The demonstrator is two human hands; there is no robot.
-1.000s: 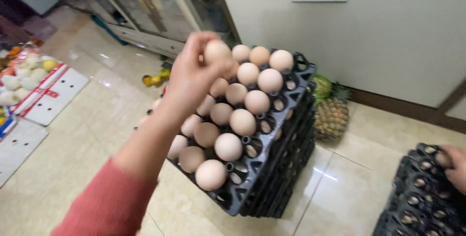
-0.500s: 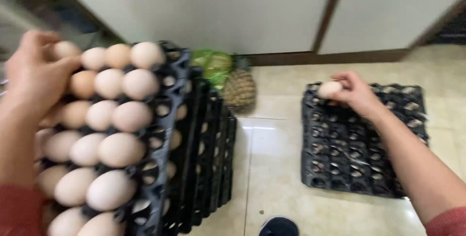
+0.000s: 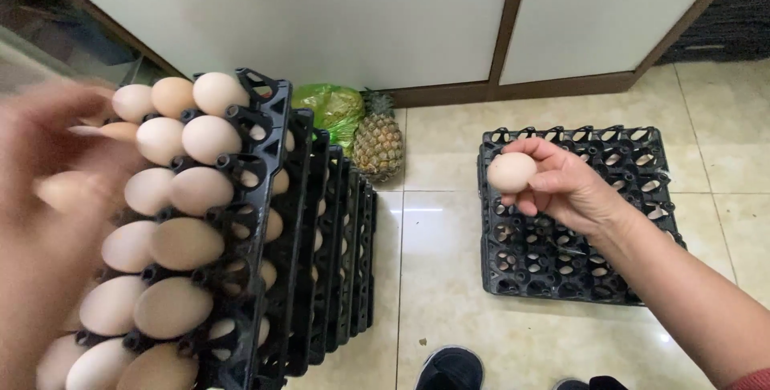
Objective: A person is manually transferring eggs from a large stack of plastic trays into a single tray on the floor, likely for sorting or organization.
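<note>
Pinching a smooth oval egg (image 3: 511,172), right hand (image 3: 561,185) hovers over black lattice tray (image 3: 642,149); left hand (image 3: 48,189) too blurred to tell.

tan egg (image 3: 511,172), black trays (image 3: 577,222), green bag (image 3: 330,108), cream floor tiles (image 3: 449,278).

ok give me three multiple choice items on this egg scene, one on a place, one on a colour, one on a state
1. Where is the pineapple?
A. on the floor by the cabinet
B. in the empty tray
C. in a hand

2. What colour are the egg trays?
A. white
B. black
C. red

3. What is the right hand doing?
A. resting flat
B. holding an egg
C. gripping a shoe

Answers:
1 A, it stands beside the green bag.
2 B, both the stack and the empty tray are black.
3 B, fingers wrap the egg above the tray.
</note>
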